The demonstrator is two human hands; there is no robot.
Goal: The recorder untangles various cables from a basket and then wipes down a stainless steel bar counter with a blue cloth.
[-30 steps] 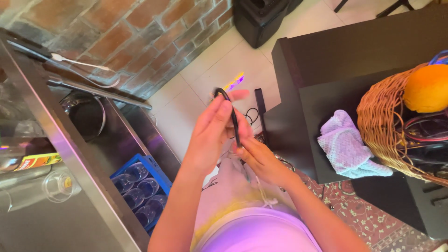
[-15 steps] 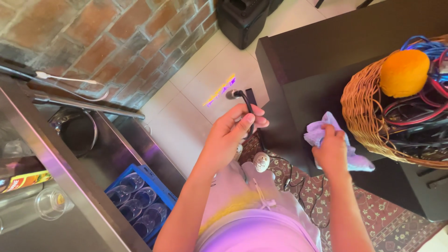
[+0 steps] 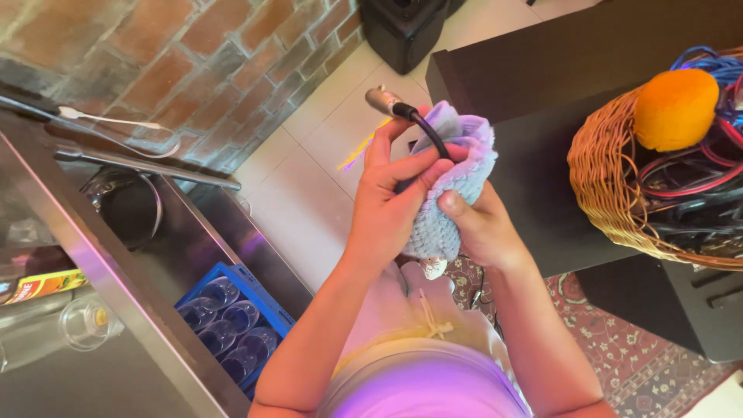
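My left hand (image 3: 391, 193) grips a black cable (image 3: 430, 131) just below its silver metal plug (image 3: 381, 99), which points up and to the left. My right hand (image 3: 481, 228) holds a pale blue-lilac fluffy cloth (image 3: 457, 182) wrapped around the cable right under my left fingers. Both hands are raised in front of my body, above my light shorts. The lower run of the cable is hidden behind the cloth and my hands.
A wicker basket (image 3: 600, 182) with tangled coloured cables and an orange ball (image 3: 675, 108) sits on a dark table (image 3: 542, 85) at right. At left stands a steel counter (image 3: 93, 263); below it is a blue crate of glasses (image 3: 228, 321). A patterned rug (image 3: 619, 356) covers the floor.
My right hand picked the cloth up from the table beside the basket and brought it onto the cable. My left hand shifted its grip up near the plug.
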